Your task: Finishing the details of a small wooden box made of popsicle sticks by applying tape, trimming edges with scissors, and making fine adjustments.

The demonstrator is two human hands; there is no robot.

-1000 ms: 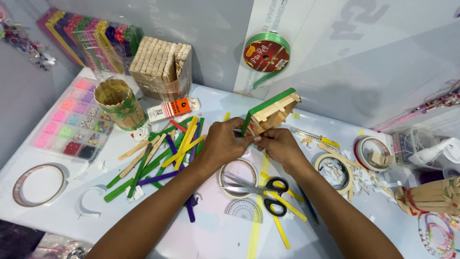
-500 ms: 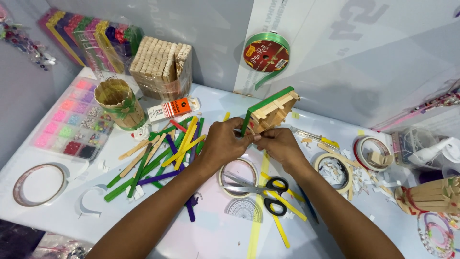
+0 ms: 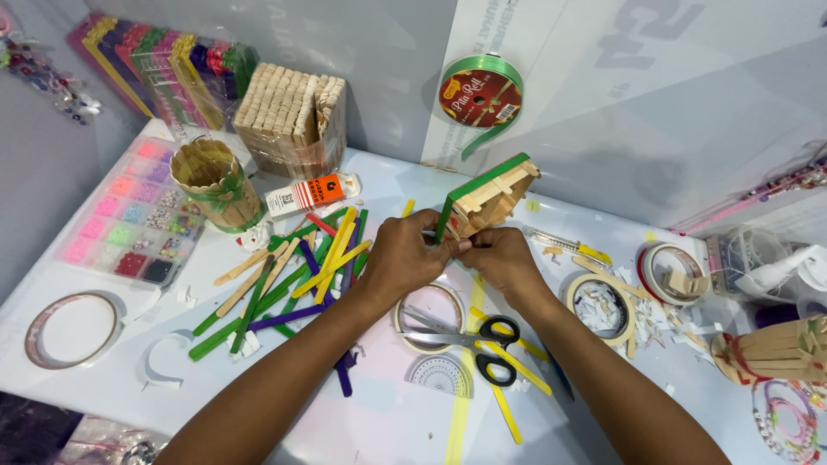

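Across the white surface (image 3: 379, 422), spread from wall to near edge: craft clutter. Largest at the back, a block of plain wooden sticks (image 3: 291, 120) in clear wrap, beside packs of coloured sticks (image 3: 164, 65). At left, a clear bead organiser (image 3: 129, 224) with pink and green compartments.

Centre, raised above the surface: small stick house (image 3: 488, 196), plain wood with a green roof edge, tilted, peak pointing up and right. Gripped at its lower left corner from both sides. Left hand (image 3: 405, 258) closed on the green edge, fingers curled over, knuckles up. Right hand (image 3: 504, 258) pinching the same corner from the right, fingertips meeting the left ones. Both forearms reaching in from the bottom edge, converging.

Just left of the hands, a loose heap of coloured sticks (image 3: 293, 275), green, yellow, purple. Directly below the wrists, black-handled scissors (image 3: 465, 340) lying across a tape roll (image 3: 429, 317). Further left, a stick cup (image 3: 215, 185) and a glue bottle (image 3: 306, 194) on its side. Right, a second tape roll (image 3: 600, 308) holding paper scraps. On the wall, green ribbon spool (image 3: 480, 90).
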